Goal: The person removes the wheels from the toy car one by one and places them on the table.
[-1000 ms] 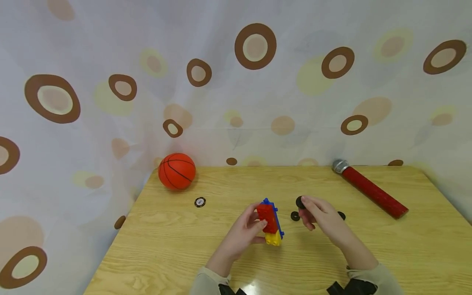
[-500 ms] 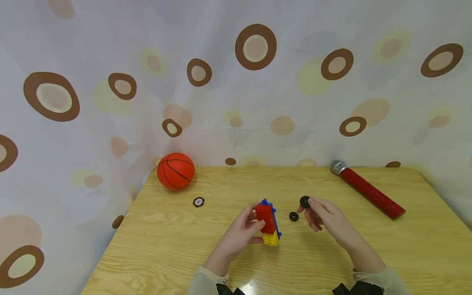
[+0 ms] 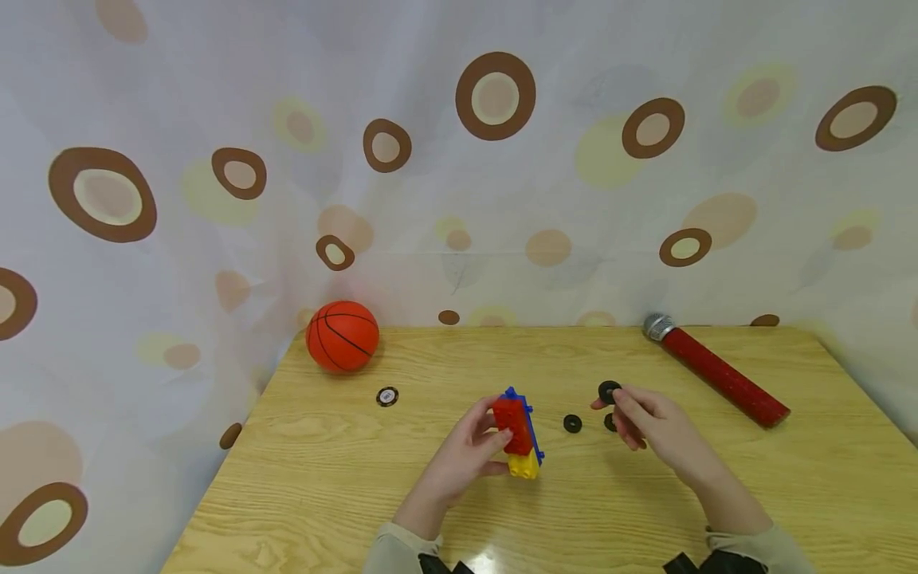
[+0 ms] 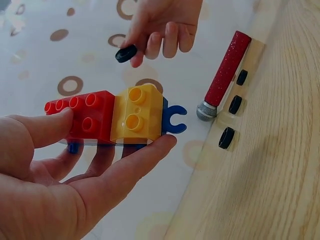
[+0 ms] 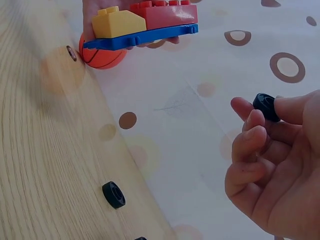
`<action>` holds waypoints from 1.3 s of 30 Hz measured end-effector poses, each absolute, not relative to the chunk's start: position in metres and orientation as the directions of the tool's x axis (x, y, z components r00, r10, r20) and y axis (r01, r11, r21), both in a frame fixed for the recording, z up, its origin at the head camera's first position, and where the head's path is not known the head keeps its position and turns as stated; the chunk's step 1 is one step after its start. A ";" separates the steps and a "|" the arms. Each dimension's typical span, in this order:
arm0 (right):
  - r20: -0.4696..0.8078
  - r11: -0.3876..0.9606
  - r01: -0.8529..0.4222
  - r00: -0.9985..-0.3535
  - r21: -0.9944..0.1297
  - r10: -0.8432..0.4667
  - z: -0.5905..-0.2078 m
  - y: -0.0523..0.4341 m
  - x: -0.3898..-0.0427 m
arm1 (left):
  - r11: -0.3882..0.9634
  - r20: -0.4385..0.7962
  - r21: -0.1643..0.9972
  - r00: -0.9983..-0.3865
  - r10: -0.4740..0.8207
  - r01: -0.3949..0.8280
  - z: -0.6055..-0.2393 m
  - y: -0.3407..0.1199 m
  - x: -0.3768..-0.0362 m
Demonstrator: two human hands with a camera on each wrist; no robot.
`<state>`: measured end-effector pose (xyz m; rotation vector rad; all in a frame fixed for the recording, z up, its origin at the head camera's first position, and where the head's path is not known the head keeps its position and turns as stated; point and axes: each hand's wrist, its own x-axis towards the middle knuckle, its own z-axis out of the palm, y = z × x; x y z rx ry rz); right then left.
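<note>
My left hand grips a toy block car, its thumb on the red brick and its fingers below. A yellow sloped brick sits beside the red one, both on a blue base with clip-like axle holders. To the right of the car, my right hand pinches a small black toy wheel between thumb and index finger, above the table. Loose on the table lie a black wheel and another wheel partly behind the right fingers. The left wrist view shows a third wheel.
An orange basketball stands at the table's back left corner, with a black-rimmed round chip in front of it. A red-handled microphone lies at the back right. Behind the wooden table hangs a patterned cloth.
My right hand has moved to the right with the pinched wheel, away from the car. A loose wheel has come into sight beside its fingers. The left hand has drifted slightly left.
</note>
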<state>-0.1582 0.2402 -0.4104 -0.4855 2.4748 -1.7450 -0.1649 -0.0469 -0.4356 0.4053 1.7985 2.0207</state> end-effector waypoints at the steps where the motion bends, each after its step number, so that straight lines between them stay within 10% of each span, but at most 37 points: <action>1: 0.120 0.310 -0.211 -0.950 -0.927 -0.290 -0.411 0.242 -0.158 | -0.087 -0.050 0.991 -0.876 0.480 -0.104 -0.436 -0.047 -0.165; 39: 0.059 0.464 -0.037 -0.998 -0.885 0.033 -0.427 0.311 -0.157 | -0.088 -0.059 0.990 -0.875 0.481 -0.115 -0.434 -0.045 -0.164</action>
